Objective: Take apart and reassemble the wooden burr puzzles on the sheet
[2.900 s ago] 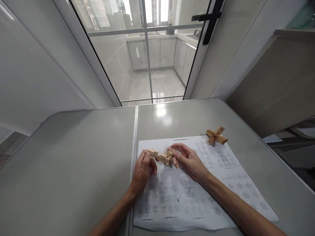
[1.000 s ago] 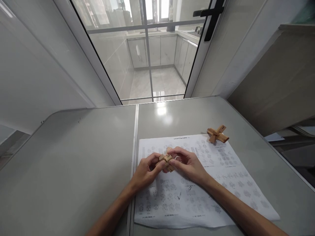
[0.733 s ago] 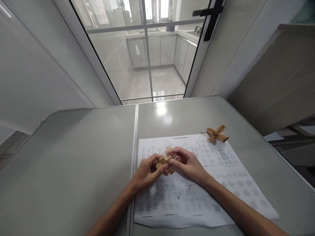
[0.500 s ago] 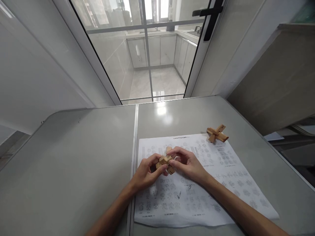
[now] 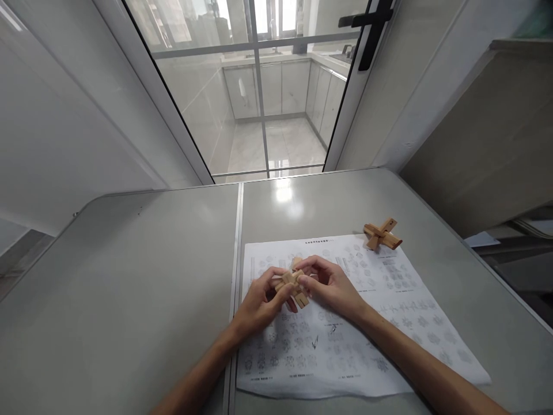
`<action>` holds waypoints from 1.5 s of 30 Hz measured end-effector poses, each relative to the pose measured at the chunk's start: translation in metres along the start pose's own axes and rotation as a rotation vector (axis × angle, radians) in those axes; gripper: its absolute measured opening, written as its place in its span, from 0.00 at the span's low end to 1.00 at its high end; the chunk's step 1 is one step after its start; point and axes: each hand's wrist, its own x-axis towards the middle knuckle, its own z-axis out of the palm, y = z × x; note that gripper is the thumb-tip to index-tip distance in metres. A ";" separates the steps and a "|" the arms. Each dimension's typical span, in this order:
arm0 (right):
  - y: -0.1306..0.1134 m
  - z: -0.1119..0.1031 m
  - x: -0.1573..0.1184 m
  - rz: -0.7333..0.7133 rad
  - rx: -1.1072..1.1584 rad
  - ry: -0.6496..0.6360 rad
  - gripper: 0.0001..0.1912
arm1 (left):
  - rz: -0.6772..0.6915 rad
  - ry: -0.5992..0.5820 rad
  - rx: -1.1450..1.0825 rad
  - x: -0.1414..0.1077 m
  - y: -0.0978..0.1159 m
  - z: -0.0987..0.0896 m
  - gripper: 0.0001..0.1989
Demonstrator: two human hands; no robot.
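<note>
Between my two hands is a wooden interlocking puzzle (image 5: pixel 301 299) made of several light-brown blocks, held above a printed sheet. My left hand (image 5: pixel 262 300) grips its left side, thumb in front and fingers behind. On the right and upper side, my right hand (image 5: pixel 330 285) pinches the blocks with thumb and fingers. Parts of the puzzle are hidden by the fingers. Under both hands lies the white instruction sheet (image 5: pixel 367 369), covered in small grey diagrams with a few pen marks.
A second wooden puzzle (image 5: pixel 380 234), cross-shaped, rests at the sheet's top right corner. The grey table (image 5: pixel 129 300) has a metal seam (image 5: pixel 237 253) running front to back. Beyond its far edge stands a glass door with a black handle (image 5: pixel 367 23).
The puzzle has turned slightly in my hands, so its lower block now points more to the lower right. My left thumb has shifted up a little. The second puzzle stays put.
</note>
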 end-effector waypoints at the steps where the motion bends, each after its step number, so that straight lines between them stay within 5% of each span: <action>1: -0.001 0.000 0.000 0.001 0.006 -0.007 0.18 | -0.010 0.011 -0.038 0.001 0.001 0.000 0.25; 12: -0.002 0.005 -0.001 -0.009 0.046 -0.031 0.18 | -0.022 -0.052 -0.158 -0.001 0.000 -0.006 0.38; 24: 0.006 0.007 -0.007 -0.113 -0.022 -0.016 0.15 | -0.015 0.004 -0.046 -0.001 0.004 -0.006 0.28; 45: -0.002 0.003 -0.009 -0.019 -0.093 -0.048 0.20 | 0.065 -0.021 -0.042 -0.003 -0.007 -0.005 0.33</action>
